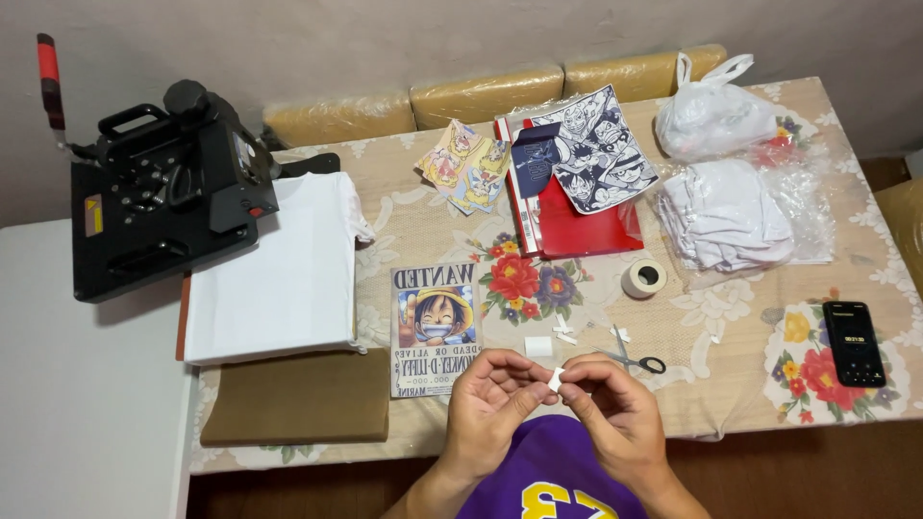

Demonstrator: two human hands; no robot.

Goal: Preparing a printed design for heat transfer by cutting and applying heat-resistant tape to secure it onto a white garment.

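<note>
Both my hands meet low in the middle of the view, over the table's near edge. My left hand (488,408) and my right hand (615,408) pinch a small white piece of tape (556,379) between their fingertips. Just beyond them on the table lie several more small white tape pieces (538,345), black-handled scissors (635,360) and a roll of white tape (643,278). A cartoon poster print (434,328) lies to the left of my hands.
A black heat press (163,197) stands at the left with a white shirt (279,269) on its platen and a brown sheet (298,396) in front. Farther back are cartoon prints (596,144), a red folder (577,226), bagged white shirts (731,216), a phone (853,342).
</note>
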